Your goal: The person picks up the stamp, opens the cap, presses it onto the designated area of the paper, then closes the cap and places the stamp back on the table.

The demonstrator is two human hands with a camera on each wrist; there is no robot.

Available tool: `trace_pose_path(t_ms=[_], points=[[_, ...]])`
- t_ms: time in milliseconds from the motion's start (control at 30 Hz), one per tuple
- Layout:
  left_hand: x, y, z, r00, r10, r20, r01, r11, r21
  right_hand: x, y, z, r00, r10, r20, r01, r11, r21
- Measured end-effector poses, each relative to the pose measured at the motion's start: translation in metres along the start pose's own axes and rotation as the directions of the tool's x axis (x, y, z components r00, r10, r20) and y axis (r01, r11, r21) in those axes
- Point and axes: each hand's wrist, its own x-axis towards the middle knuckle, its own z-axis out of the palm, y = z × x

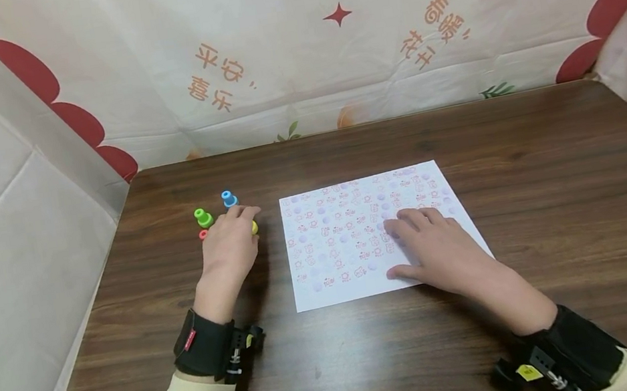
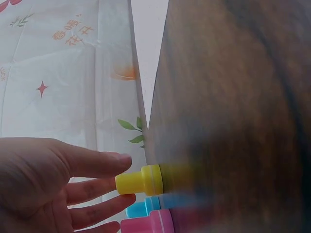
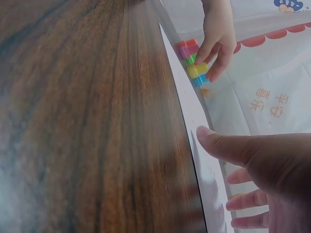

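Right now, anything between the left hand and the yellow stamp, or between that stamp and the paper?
Nothing visible. The left hand is right at the yellow stamp; from there to the paper, only bare table shows.

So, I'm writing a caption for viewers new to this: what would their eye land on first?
Probably the white sheet, dotted with red and purple prints, mid-table with the right hand over its near right part. Next come the bright little pieces clustered left of it, where the left hand has its fingers around the yellow one. Behind, red scallops border the pale backdrop.
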Motion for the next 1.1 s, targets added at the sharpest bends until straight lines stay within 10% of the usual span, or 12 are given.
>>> trace_pose_path(t_ms=[1100], points=[[0.0004, -0.0015, 0.0002, 0.997, -0.051, -0.061, 0.049, 0.998, -0.039, -0.0058, 0.0028, -0.0001, 0.998, 0.003, -0.067, 0.002, 0.997, 0.082]])
